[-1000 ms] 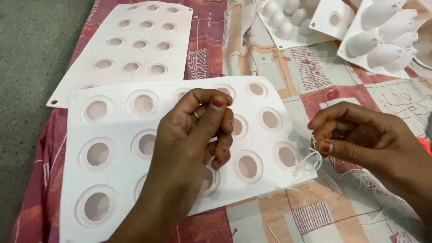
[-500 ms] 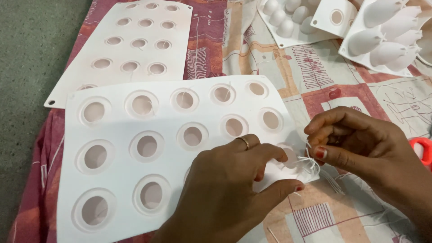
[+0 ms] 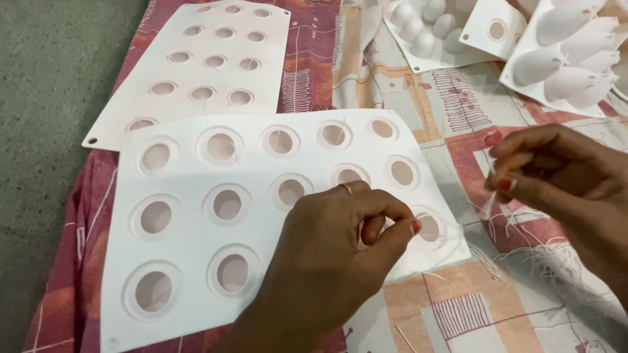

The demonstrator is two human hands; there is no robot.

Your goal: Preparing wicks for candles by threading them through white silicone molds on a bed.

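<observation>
The left hand point(image 3: 340, 248) pinches a thin white thread point(image 3: 451, 225) above the mould tray point(image 3: 196, 261); right hand point(image 3: 556, 170) fingers point(image 3: 507, 185) pinch more thread.

no packages, labels, signs or screens show anywhere in this view.

Left hand point(image 3: 333, 261): thin gold ring point(image 3: 347, 189), red nail polish. Right hand point(image 3: 562, 176): red polish too. No sleeves visible.
</observation>
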